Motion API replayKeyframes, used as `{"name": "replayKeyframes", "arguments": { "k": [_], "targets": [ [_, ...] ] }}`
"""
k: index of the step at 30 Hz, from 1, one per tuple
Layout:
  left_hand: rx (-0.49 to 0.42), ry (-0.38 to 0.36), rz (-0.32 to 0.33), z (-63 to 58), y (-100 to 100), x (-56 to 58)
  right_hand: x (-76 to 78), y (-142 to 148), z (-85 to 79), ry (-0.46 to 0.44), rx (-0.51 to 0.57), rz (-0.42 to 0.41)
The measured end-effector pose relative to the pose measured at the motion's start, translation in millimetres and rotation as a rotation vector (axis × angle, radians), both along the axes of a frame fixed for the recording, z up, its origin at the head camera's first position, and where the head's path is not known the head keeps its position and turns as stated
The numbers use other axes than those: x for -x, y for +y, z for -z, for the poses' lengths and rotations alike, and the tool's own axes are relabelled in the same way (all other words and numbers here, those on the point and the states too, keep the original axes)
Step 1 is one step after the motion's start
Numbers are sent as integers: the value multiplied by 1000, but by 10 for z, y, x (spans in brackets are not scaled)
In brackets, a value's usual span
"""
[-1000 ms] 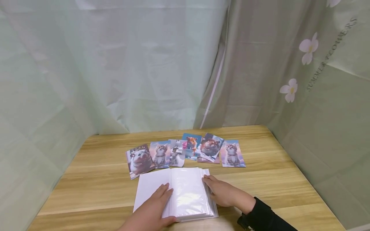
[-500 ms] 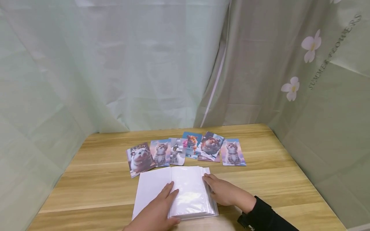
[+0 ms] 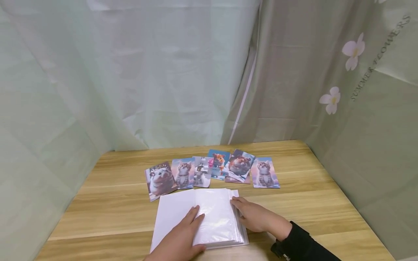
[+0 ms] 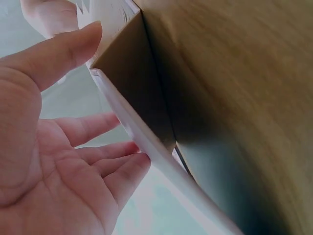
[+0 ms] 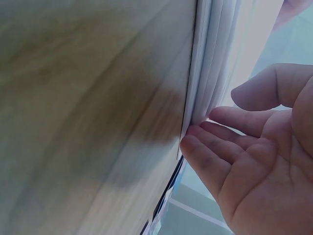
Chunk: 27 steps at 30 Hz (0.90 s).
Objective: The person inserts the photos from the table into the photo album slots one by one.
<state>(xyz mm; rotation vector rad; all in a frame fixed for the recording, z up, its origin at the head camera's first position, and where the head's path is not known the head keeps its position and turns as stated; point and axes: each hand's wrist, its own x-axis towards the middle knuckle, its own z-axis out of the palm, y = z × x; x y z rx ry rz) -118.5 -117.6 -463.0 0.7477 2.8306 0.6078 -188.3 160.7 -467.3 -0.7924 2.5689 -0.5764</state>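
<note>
A white photo album (image 3: 173,210) with clear plastic sleeves lies opened on the table, its cover folded out to the left and the thick block of sleeves (image 3: 215,217) on the right. My left hand (image 3: 181,235) rests across the inner cover near the fold, thumb at the block's near edge. In the left wrist view its fingers touch the raised cover (image 4: 137,129). The right hand (image 3: 258,217) touches the block's right side. In the right wrist view, fairly straight fingertips meet the page edges (image 5: 208,73), with the thumb held apart.
Several animal picture cards lie in a row behind the album, some overlapping: a crowned hamster card (image 3: 160,181) at the left, a brown hamster card (image 3: 240,165), and a kitten card (image 3: 266,173) at the right. Curtains (image 3: 183,72) enclose the wooden table (image 3: 107,217).
My left hand has slid a little to the right, its fingertips now reaching over the fold onto the sleeves. The right hand stays at the page edges.
</note>
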Motion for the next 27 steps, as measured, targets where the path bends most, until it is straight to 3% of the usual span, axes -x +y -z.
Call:
{"name": "replayKeyframes", "arguments": {
  "k": [11,17,22,27],
  "targets": [
    [18,-5,23,25,23,35,18,21,20,28,18,-4],
    [16,3,30,27,19,45,78,72,-6,113,49,-14],
    [22,17,30,43,14,52,157,181,-169,208,133,-8],
    [22,17,34,43,7,48,249,331,-383,263,166,50]
  ]
}}
